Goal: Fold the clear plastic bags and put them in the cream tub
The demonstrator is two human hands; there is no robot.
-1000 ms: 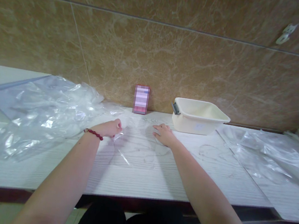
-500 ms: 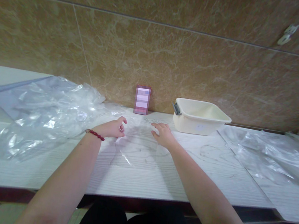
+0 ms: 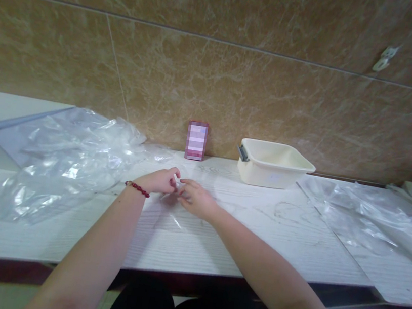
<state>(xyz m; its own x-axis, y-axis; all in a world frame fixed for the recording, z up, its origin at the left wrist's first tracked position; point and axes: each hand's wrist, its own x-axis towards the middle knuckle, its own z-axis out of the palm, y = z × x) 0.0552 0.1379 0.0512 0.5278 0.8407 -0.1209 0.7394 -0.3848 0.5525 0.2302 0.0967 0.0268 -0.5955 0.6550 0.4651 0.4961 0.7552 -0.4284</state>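
A thin clear plastic sheet (image 3: 178, 212) lies flat on the white table (image 3: 216, 248) in front of me. My left hand (image 3: 162, 180), with a red bead bracelet on the wrist, pinches the sheet's far left edge between thumb and fingers. My right hand (image 3: 196, 197) has come right beside it, fingers curled and pinching at the same edge. The two hands almost touch.
A crumpled heap of clear plastic (image 3: 71, 156) covers the table's left part. A cream plastic tub (image 3: 271, 164) and a small pink box (image 3: 196, 140) stand against the brown marble wall. More clear plastic (image 3: 373, 219) lies at the right.
My right hand has slid left from near the tub across the sheet to meet my left hand. My left hand has shifted slightly right and forward.
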